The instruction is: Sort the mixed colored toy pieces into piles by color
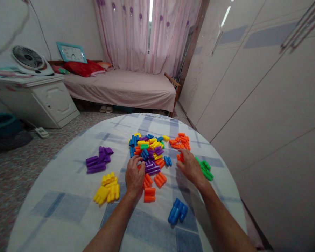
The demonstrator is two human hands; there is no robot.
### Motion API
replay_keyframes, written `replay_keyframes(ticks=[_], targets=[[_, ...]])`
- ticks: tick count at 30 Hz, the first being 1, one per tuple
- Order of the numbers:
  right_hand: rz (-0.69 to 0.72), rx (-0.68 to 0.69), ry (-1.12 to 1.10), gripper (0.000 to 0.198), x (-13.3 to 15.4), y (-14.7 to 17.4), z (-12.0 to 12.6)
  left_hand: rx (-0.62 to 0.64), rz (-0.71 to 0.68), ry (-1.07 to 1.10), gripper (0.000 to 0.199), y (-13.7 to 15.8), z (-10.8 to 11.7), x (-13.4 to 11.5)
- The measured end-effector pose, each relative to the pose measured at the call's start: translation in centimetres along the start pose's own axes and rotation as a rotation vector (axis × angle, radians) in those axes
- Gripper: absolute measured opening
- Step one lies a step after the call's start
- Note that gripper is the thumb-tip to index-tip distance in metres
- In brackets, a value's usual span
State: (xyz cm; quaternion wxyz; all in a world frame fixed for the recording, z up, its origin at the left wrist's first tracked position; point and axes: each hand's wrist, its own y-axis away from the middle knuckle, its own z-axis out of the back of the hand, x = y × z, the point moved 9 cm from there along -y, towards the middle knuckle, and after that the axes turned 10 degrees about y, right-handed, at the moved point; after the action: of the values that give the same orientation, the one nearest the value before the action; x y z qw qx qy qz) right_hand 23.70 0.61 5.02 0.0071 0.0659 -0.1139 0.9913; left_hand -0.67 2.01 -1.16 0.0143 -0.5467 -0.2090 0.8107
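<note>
My right hand (191, 166) is closed on an orange plastic toy block (180, 158), held just in front of a group of orange blocks (180, 141). At the near left edge of a mixed-colour pile (148, 145), my left hand (134, 175) has its fingers curled, with a bit of orange block showing between thumb and fingers. The blocks look like short tubes joined side by side. Purple blocks (152, 168) lie beside the left fingertips. Loose orange blocks (160, 179) rest between my hands.
Sorted groups lie around the round table (131, 227): purple blocks (98, 161), yellow blocks (109, 189), blue blocks (177, 211) and green blocks (205, 169). Beyond stand a bed (126, 85), a wardrobe (252, 87) and a cabinet with a fan (28, 57).
</note>
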Motion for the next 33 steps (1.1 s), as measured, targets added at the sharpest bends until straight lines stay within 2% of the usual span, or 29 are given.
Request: replay_keyframes(ticks=[4,7,12,14,17,19,22,24,28,33], targets=[[-0.095,-0.055,0.121,0.042,-3.0,-5.0,0.1,0.010,0.005,-0.001,0.022,0.0,-0.1,-0.1],[-0.116,-0.068,0.203,0.040,-3.9,-7.6,-0.7,0.015,0.009,-0.008,0.023,-0.1,-0.1,-0.1],[-0.067,0.022,0.289,0.033,-3.8,-9.2,-3.2,0.023,-0.001,-0.013,0.023,-0.1,-0.2,0.1],[-0.066,0.003,0.288,0.036,-3.7,-9.1,-3.2,0.019,-0.005,-0.009,0.023,-0.1,-0.2,0.1],[-0.059,-0.098,0.194,0.040,-3.1,-7.7,-1.7,0.013,-0.007,-0.008,0.022,-0.1,-0.2,0.1],[-0.007,-0.101,0.038,0.036,-2.0,-6.0,-0.9,0.011,-0.005,-0.009,0.022,-0.1,-0.2,0.0],[0.092,0.060,-0.224,0.029,0.5,-2.2,-1.3,0.014,-0.005,-0.013,0.021,0.0,-0.2,-0.2],[0.139,0.159,-0.302,0.027,2.4,0.6,-1.9,0.015,-0.010,-0.017,0.021,0.0,-0.2,-0.4],[0.207,0.215,-0.303,0.029,5.5,4.4,-2.8,0.007,-0.024,-0.016,0.021,0.0,-0.1,-0.3],[0.186,0.171,-0.158,0.027,6.5,5.1,-3.4,0.021,-0.035,-0.021,0.022,-0.1,-0.2,0.2]])
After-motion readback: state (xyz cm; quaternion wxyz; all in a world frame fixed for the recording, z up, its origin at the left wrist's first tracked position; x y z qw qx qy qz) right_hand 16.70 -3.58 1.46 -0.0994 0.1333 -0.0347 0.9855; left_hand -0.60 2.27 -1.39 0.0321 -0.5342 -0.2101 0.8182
